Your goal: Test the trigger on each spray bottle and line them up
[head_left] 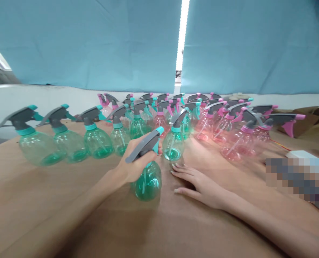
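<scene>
My left hand (134, 163) is wrapped round the neck of a green spray bottle (148, 184) with a grey and teal trigger head, in the middle near me. The bottle looks nearly upright, its head pointing away to the right. My right hand (199, 184) rests on the brown table top (105, 218), fingers stretched out and spread, holding nothing. Just beyond its fingertips stands another green spray bottle (173, 145). Part of the held bottle's neck is hidden by my left fingers.
Several green spray bottles (97, 141) line the left side. Pink spray bottles (236, 141) crowd the right, with a mixed group behind. A white box-like object (300, 154) and a brown cardboard piece (307, 122) lie at the right. Blue sheeting (95, 46) hangs behind.
</scene>
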A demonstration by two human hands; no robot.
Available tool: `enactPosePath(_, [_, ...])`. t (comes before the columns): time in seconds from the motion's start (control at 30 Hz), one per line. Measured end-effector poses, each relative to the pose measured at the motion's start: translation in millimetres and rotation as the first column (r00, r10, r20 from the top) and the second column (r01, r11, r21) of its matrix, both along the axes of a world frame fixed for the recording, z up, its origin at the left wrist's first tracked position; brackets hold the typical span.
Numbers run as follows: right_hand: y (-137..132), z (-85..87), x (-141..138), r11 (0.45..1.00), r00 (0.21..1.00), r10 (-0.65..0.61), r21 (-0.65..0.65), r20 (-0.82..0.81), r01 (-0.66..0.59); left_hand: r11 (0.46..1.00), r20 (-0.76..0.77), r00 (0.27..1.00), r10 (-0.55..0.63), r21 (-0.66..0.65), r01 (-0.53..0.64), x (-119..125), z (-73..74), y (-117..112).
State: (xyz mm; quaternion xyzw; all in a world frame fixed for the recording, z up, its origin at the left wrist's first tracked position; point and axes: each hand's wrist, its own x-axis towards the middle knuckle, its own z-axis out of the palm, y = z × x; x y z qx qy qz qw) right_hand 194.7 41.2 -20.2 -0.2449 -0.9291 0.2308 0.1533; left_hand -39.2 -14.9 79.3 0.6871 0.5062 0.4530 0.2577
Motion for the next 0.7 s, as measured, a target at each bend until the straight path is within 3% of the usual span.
enactPosePath(0.27, [0.1,-0.4,0.5,1.0,0.999,0.004,-0.005,-0.032,-0.005,0.992,-0.003,0.992,0.126,0.021,-0.126,6.4,-0.3,-0.3])
enactPosePath(0.5, [0.3,-0.8,0.4,1.0,0.999,0.005,-0.005,-0.037,-0.005,0.997,0.008,0.997,0.076,0.002,-0.076,8.1,2.8,-0.3])
enactPosePath(0.7, [0.2,-0.9,0.4,1.0,0.999,0.005,-0.007,-0.045,-0.005,0.994,-0.005,0.994,0.107,0.039,-0.106,7.9,2.7,-1.1])
